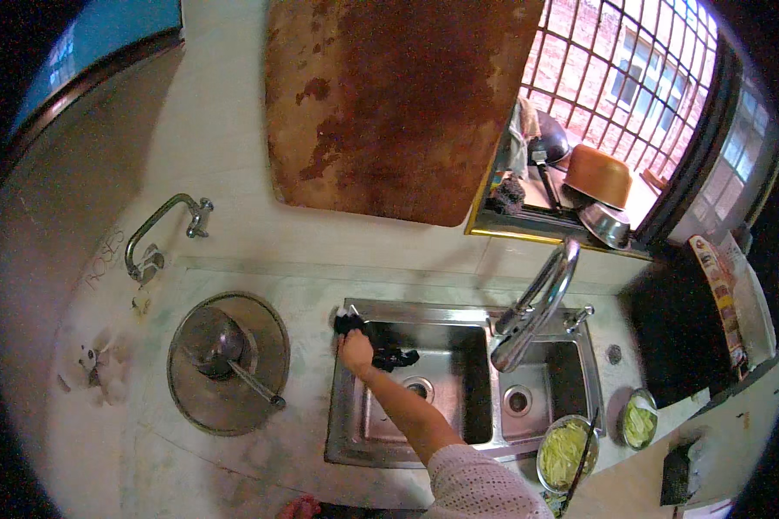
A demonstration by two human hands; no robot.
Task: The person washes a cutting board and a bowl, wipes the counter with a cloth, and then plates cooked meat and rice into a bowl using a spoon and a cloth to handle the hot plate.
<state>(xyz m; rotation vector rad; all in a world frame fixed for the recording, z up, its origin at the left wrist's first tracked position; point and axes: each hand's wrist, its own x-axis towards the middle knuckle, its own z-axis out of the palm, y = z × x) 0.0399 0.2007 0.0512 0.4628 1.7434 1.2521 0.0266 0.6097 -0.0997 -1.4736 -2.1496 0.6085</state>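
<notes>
My right hand [356,353] reaches over the left rim of a stainless-steel double sink [448,315], gripping a bunched black cloth-like thing [349,323] with a small white part at its top. More black material [396,358] lies limp inside the left basin [451,370]; whether it joins the piece in my hand cannot be told. My forearm crosses that basin, above its drain [419,389]. The right basin [545,370] holds nothing I can see. My left hand is not in view; a blurred reddish shape [300,506] at the bottom edge is unclear.
A chrome faucet [545,298] arches over the sink. To the left, a metal scoop [217,344] rests in a wide round metal vessel [188,402], near a wall tap [159,227]. Bowls of shredded greens [565,454] [639,422] stand at right. Pans [597,175] fill the windowsill.
</notes>
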